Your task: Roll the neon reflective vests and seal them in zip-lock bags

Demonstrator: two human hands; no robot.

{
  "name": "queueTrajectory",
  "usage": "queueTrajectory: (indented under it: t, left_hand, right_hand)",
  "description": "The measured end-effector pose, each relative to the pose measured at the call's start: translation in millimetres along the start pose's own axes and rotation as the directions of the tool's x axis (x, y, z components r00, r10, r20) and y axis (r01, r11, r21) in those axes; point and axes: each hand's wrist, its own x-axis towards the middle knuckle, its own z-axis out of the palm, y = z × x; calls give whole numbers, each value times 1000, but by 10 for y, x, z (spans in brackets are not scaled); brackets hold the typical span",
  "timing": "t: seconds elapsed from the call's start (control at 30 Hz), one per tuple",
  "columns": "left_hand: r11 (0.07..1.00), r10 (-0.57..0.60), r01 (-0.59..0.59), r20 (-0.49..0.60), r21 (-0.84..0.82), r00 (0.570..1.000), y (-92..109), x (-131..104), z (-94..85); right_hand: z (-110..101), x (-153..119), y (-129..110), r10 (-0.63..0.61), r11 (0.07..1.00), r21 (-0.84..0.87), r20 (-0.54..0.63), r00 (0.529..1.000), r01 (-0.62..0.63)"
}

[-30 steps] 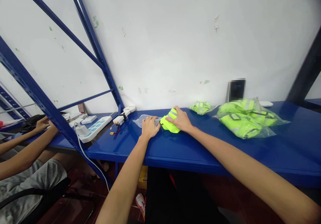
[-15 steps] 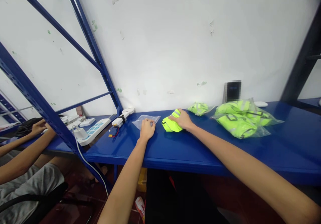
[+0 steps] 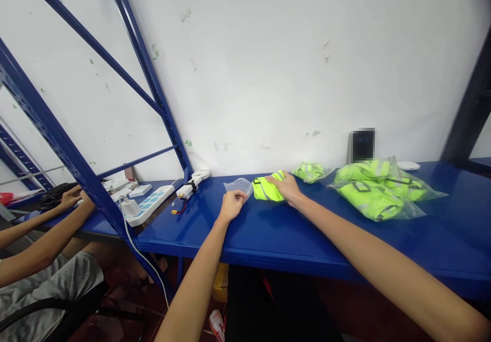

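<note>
My right hand (image 3: 288, 187) is closed on a folded neon-yellow reflective vest (image 3: 267, 189) with grey stripes, low over the blue table (image 3: 276, 229). To its left, my left hand (image 3: 233, 204) pinches the edge of a clear plastic bag (image 3: 238, 184). The bag's mouth side faces the vest and reaches close to its left end; whether they touch I cannot tell. Behind my right hand lies a bagged vest (image 3: 309, 171). A pile of several bagged neon vests (image 3: 374, 191) lies farther right.
Left of my hands are a white handheld fan (image 3: 200, 175), a battery pack with wires (image 3: 184, 191) and a power strip (image 3: 151, 206). A blue rack post (image 3: 76, 153) stands at the left. Beyond it a co-worker's hands (image 3: 74, 197) are busy. A dark tablet-like object (image 3: 362, 146) leans on the wall.
My left hand has drawn the plastic bag rightward, closer to the vest. The vest is still in my right hand, its left end turned toward the bag. The view has shifted slightly.
</note>
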Motion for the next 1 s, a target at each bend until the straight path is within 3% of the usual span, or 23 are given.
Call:
queueTrajectory:
  t: [0.13, 0.23, 0.4, 0.53, 0.73, 0.87, 1.0]
  left_hand:
    - [996, 90, -88, -74, 31, 993, 47, -12, -8]
    - [996, 90, -87, -125, 25, 988, 73, -23, -9]
    - [991, 122, -111, -161, 76, 979, 88, -32, -5]
    - [997, 80, -74, -208, 38, 975, 79, -35, 4]
    - [997, 43, -37, -99, 65, 994, 78, -55, -1]
    - [978, 174, -176, 20, 115, 984, 75, -62, -22]
    - [950, 265, -263, 15, 167, 964, 73, -63, -38]
  right_hand:
    - [-3, -18, -58, 124, 974, 193, -16, 992, -118]
    - [6, -31, -84, 182, 947, 269, 3, 983, -176]
    - [40, -37, -71, 184, 939, 287, 46, 982, -190]
    - [54, -26, -37, 159, 944, 286, 49, 986, -167]
    - [46, -38, 2, 158, 965, 209, 20, 987, -158]
    - [63, -83, -16, 163, 962, 215, 51, 985, -170]
    - [76, -104, -22, 174, 957, 216, 99, 980, -192]
